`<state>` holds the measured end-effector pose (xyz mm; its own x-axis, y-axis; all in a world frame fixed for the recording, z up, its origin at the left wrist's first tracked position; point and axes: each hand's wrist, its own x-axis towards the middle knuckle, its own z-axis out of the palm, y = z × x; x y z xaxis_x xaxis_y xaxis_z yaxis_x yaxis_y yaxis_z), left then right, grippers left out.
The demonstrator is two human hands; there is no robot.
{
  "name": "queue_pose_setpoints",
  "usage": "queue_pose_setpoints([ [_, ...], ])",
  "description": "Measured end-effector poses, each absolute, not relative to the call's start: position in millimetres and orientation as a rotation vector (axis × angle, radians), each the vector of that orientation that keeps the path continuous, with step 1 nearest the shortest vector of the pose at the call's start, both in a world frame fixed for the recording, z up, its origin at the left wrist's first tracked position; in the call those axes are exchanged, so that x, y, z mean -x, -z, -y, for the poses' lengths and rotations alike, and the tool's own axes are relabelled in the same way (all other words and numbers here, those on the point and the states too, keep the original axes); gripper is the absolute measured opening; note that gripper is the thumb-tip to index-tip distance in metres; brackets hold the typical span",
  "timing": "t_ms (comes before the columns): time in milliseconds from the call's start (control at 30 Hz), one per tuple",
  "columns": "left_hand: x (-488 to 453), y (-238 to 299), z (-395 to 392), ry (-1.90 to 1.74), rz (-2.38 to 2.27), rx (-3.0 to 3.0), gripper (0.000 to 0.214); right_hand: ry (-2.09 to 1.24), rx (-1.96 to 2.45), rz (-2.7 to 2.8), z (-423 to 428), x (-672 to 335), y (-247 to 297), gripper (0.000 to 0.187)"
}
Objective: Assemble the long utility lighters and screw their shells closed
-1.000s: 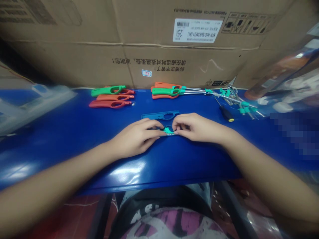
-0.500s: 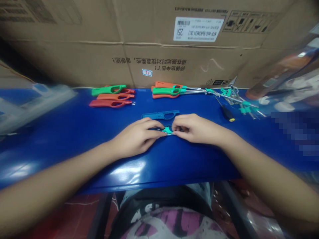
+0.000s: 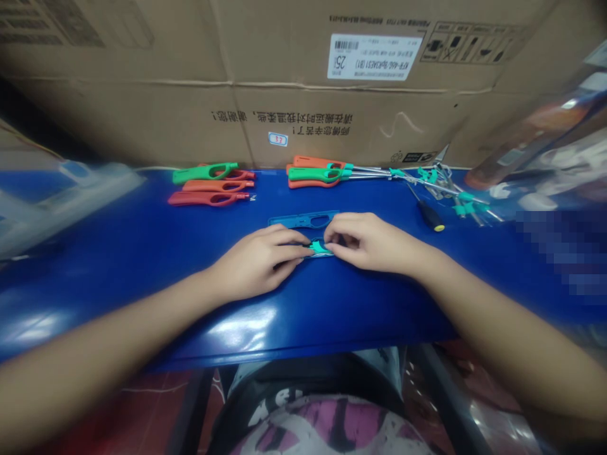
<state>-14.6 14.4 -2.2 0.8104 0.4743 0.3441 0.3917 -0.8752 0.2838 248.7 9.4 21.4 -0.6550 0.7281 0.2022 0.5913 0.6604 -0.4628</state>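
My left hand [image 3: 265, 259] and my right hand [image 3: 363, 243] meet over the middle of the blue table. Between their fingertips sits a teal lighter trigger [image 3: 318, 247], apparently inside a blue lighter shell mostly hidden by the fingers. The left thumb and forefinger are closed on the trigger's left side. My right fingers pinch its right end; exactly what lies between them is hidden. Just beyond the hands, a blue lighter shell half [image 3: 301, 220] lies flat, its hollow inner side facing up, its right end covered by my right hand.
Several red, orange and green lighter shells [image 3: 208, 200] lie at the back left. Lighters with metal tubes [image 3: 317, 175] lie at the back middle. A screwdriver [image 3: 430, 216] and loose metal-and-teal parts [image 3: 467, 205] are right. A cardboard box [image 3: 180, 107] stands behind.
Both hands stay at the same spot, with only slight finger shifts around the teal trigger. The whole view has drifted a little; the other things lie as before.
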Motion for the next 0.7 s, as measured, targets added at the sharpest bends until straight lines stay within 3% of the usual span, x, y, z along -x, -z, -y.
queue_pose_setpoints([
  [167,15,-2,-13,-0.652,-0.725,-2.712,0.029,-0.251,1.135,2.470,-17,-254,-17,0.030],
  [267,16,-4,-15,-0.596,-0.755,-2.722,0.031,-0.187,1.182,2.541,-24,-259,-12,0.033],
  [500,15,0,-18,-0.590,-0.774,-2.702,0.042,-0.276,1.227,2.513,-28,-260,-10,0.007],
  [700,16,-5,-20,-0.805,-0.912,-2.824,0.048,-0.307,1.221,2.253,-22,-255,-18,0.004],
])
